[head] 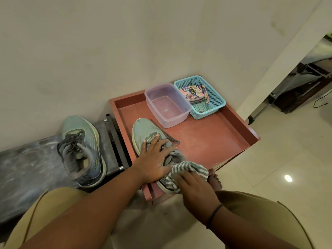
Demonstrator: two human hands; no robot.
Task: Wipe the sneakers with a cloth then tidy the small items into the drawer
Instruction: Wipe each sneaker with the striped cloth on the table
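Striped grey-and-white cloth [186, 170] is bunched up in the right hand [195, 186], fingers clenched around it and pressing it onto the heel end of the sneaker [152, 139] sitting on the red desk top [206, 141]. The left hand [154, 162] rests flat over the laces and tongue with the fingers spread and fairly straight, pinning the shoe down rather than grabbing it. The heel hangs a bit over the near edge, so that hold-down looks like it matters.

If I were doing this bit, I'd keep the left palm's weight on the shoe and drag the cloth around the heel and along the sole edge toward the toe in long strokes, refolding to a clean patch when it gets grubby. The toe cap looks dusty to me, so don't skip it. One loose lace [165, 131] trails out toward the clear plastic tub [167, 105]; I'd tuck it out of the way so the cloth doesn't snag.

The second sneaker [81, 150] waits on the dark bench [27, 168] to the left, well apart from the first. The small items are in the blue basket [215, 101] at the back right, touching the tub. No drawer in view that I can make out, so that half looks untouched.
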